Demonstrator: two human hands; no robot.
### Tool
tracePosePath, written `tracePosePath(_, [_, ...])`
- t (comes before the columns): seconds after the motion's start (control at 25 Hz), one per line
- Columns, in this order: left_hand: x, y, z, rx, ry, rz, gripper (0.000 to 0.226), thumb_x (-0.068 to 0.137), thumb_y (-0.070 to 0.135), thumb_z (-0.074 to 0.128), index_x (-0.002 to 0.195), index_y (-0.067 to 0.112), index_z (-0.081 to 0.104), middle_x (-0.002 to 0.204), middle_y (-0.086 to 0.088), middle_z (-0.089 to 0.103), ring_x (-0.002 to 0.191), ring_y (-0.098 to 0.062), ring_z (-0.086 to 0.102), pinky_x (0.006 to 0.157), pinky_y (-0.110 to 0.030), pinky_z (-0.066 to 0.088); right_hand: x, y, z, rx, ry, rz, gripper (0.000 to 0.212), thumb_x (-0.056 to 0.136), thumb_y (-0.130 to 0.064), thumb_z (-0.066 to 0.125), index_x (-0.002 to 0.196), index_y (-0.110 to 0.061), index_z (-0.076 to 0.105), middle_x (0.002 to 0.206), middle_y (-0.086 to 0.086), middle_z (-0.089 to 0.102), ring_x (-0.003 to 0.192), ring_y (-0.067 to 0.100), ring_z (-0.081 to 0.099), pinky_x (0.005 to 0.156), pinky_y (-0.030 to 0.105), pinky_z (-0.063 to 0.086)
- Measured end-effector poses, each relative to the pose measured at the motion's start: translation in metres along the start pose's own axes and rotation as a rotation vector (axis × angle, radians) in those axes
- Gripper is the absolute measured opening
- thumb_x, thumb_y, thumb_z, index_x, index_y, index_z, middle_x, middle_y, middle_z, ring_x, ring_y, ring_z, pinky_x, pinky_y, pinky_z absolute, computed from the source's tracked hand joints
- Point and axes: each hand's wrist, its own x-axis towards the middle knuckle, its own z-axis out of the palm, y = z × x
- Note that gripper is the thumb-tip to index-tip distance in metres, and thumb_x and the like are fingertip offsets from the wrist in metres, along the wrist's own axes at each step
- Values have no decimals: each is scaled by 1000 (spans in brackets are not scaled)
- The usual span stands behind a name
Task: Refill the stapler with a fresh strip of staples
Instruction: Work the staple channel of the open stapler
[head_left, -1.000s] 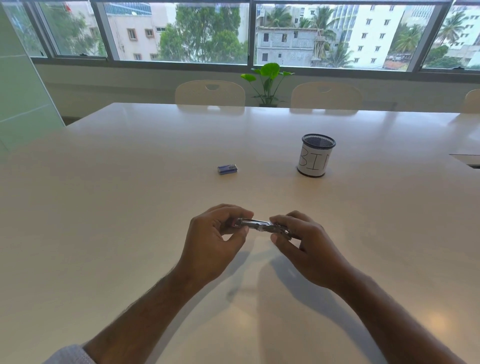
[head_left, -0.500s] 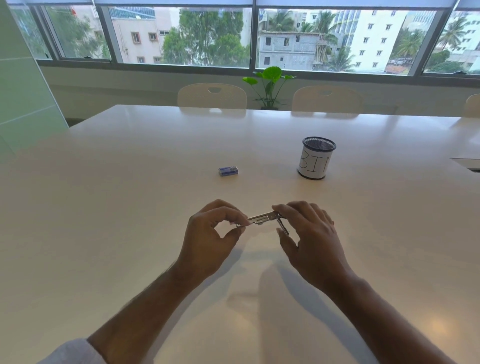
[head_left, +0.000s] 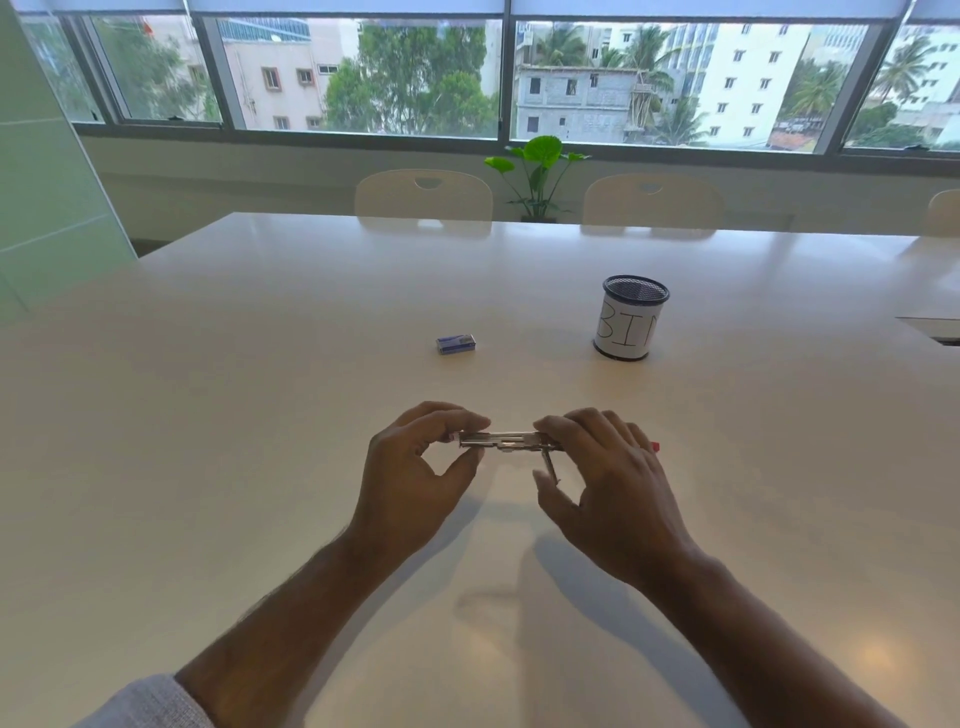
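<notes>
The left hand (head_left: 415, 478) pinches the left end of the stapler (head_left: 506, 440) between thumb and forefinger, above the table (head_left: 208, 415). The right hand (head_left: 608, 483) grips its right end, fingers curled over the top; a thin metal part hangs down there, perhaps the open magazine. The staple box (head_left: 455, 343) lies at 12 o'clock, the bin (head_left: 630, 325) at 1 o'clock.

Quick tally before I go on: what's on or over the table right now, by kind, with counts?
Stapler, held above the table by left hand and right hand: 1
Small blue box, probably staples: 1
Mesh cup labelled BIN: 1
Small red piece behind the right hand, unclear what it is: 1
Total: 4
</notes>
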Motion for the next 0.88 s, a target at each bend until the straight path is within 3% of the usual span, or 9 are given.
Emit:
tracePosePath(0.16, [-2,5,6,-19,-70,129,22,74,-1,77,90,14,75,89,2,71,81,-15,66,73,-24,54,1,11,-2,160,-56,217,39,78,-16,65,117,-18,61,104,-3,61,100,17,52,87,38,48])
tracePosePath(0.32, [0,-1,2,3,-25,72,27,72,-5,78,90,15,74,89,4,71,83,-12,66,76,-26,54,-2,7,0,108,-110,79,36,83,-36,62,117,-24,58,100,-8,64,97,16,52,80,30,43])
tracePosePath(0.48, [-1,5,5,9,-85,180,23,74,0,77,91,15,72,88,5,71,81,-12,66,74,-24,54,1,17,-3,261,-52,175,30,84,-26,68,113,-20,64,97,-9,64,96,13,52,86,39,48])
tracePosePath(0.88, [-2,5,3,-28,-65,140,35,75,0,76,104,18,69,85,3,70,82,-16,66,77,-27,54,0,9,-1,100,95,88,27,87,-32,61,110,-19,66,93,-7,67,91,17,55,80,35,46])
